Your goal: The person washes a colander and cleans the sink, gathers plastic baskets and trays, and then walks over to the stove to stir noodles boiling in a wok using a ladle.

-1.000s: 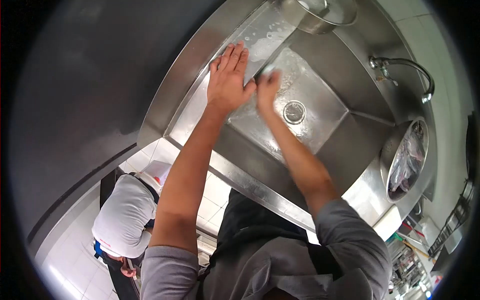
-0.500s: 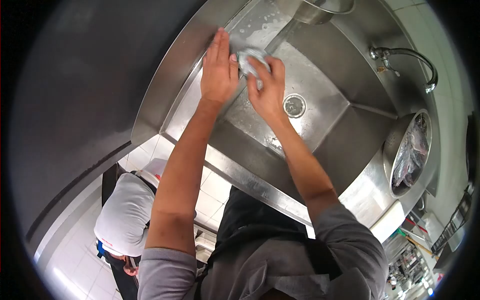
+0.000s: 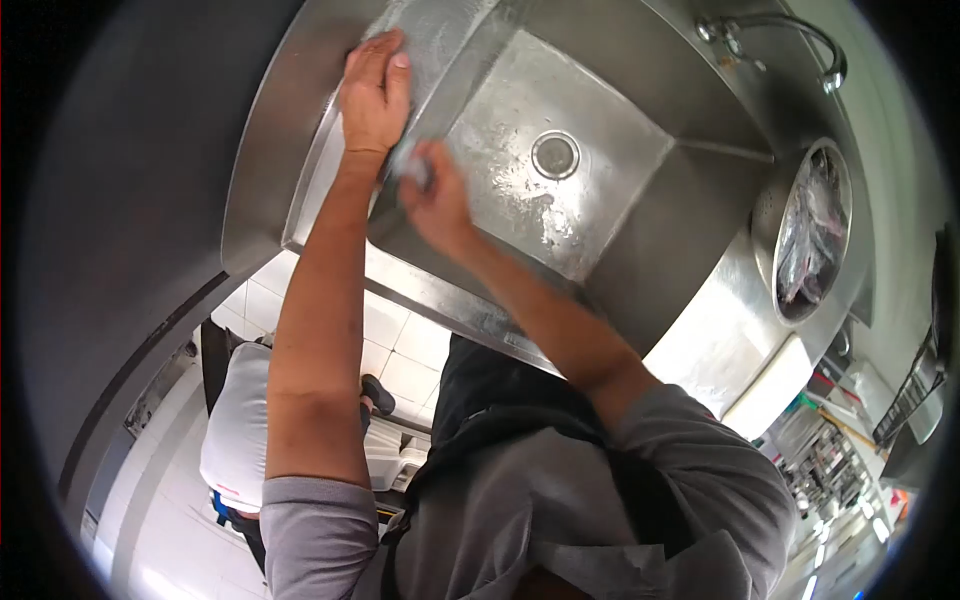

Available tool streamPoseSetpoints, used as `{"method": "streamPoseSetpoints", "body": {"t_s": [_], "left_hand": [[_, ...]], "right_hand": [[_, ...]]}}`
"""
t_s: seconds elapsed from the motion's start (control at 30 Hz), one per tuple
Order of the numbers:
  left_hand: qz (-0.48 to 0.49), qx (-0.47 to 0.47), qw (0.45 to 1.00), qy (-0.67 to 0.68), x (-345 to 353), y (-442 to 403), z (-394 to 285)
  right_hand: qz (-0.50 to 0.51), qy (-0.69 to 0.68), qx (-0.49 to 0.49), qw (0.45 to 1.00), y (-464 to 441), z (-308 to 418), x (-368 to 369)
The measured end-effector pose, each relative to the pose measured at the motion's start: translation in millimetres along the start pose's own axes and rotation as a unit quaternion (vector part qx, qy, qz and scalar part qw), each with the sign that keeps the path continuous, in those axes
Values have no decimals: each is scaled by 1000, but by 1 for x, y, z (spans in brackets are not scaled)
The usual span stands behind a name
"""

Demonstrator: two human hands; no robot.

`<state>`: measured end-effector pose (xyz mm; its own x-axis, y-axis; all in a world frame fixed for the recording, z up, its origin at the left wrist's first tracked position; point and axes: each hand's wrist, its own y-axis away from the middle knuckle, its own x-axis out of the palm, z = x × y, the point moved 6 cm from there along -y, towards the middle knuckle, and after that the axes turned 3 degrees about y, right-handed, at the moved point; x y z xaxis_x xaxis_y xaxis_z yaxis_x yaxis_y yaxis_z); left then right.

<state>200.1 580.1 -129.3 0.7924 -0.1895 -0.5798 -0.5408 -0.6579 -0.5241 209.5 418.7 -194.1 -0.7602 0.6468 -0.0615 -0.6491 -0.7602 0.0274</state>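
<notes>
My left hand [image 3: 374, 97] rests on the steel ledge left of the sink basin, its fingers laid flat and pointing up. Lower and to the right, over the basin's left edge, my right hand [image 3: 436, 192] is curled around a pale, crumpled scrubber or cloth [image 3: 411, 168], blurred by motion. The steel sink [image 3: 510, 95] has a round drain [image 3: 555, 155] in its floor, with wet patches around it.
A metal colander [image 3: 765, 225] holding fish [image 3: 812, 240] stands right of the basin. Behind it is a curved faucet [image 3: 790, 25]. A white board [image 3: 770, 388] lies at the lower right. Another person [image 3: 236, 430] in white is at the lower left.
The view has shifted, and the metal bowl at the top has left it. Both hands have moved down and left; my right hand is now nearer my left wrist, still with the pale item.
</notes>
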Motion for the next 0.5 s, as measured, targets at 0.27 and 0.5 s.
{"method": "streamPoseSetpoints", "body": {"t_s": [0.27, 0.5], "left_hand": [[8, 15, 1000, -17, 8, -1, 1], [14, 26, 999, -39, 7, -5, -12]], "right_hand": [[412, 213, 243, 852, 145, -91, -187], [430, 291, 267, 812, 168, -290, -231]]}}
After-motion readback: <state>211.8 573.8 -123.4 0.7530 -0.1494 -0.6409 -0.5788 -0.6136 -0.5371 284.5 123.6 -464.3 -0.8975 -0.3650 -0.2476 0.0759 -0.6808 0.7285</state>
